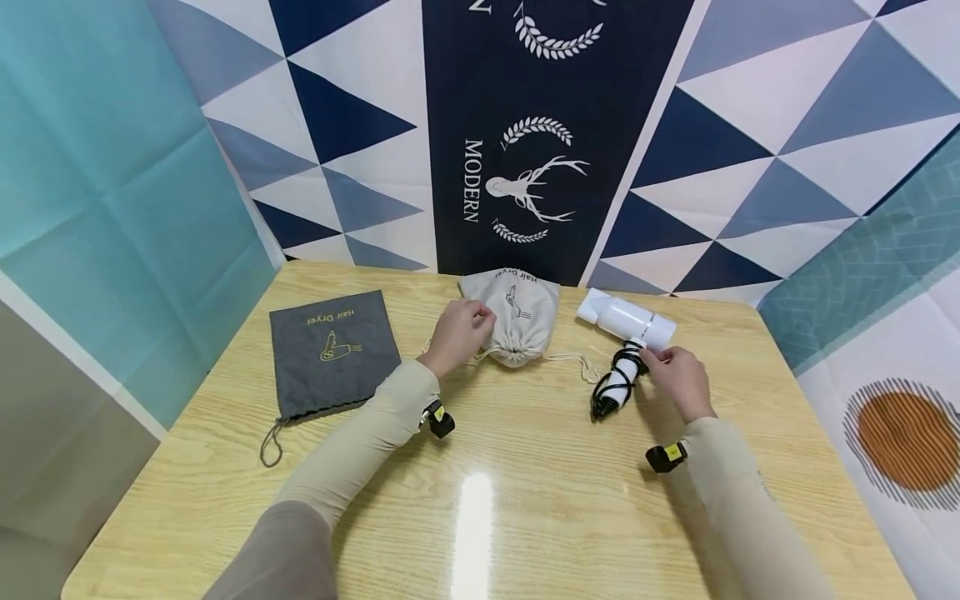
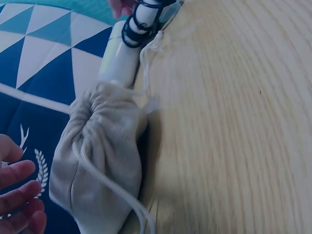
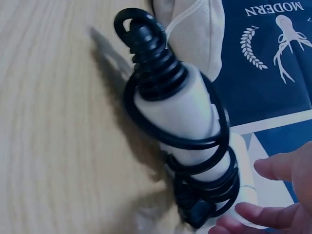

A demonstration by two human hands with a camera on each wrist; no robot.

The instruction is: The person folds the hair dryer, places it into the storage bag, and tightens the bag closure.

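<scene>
A white hair dryer (image 1: 626, 319) lies at the back right of the table, its handle (image 3: 173, 114) pointing toward the person with a black cord (image 3: 214, 141) wound round it. My right hand (image 1: 681, 382) is beside the handle, fingers parted and fingertips close to the cord; nothing is gripped in the right wrist view. A cream drawstring bag (image 1: 517, 312), bulging and gathered at its mouth, sits at the back middle. My left hand (image 1: 457, 335) is at its left side, fingers loosely bent and holding nothing. In the left wrist view those fingers (image 2: 17, 195) are apart from the bag.
A flat grey drawstring bag (image 1: 333, 354) printed "Hair Dryer" lies on the left of the wooden table (image 1: 555, 517). Patterned cloth (image 1: 360, 125) hangs right behind the table's back edge. The cream bag's white string (image 1: 573, 360) trails toward the dryer.
</scene>
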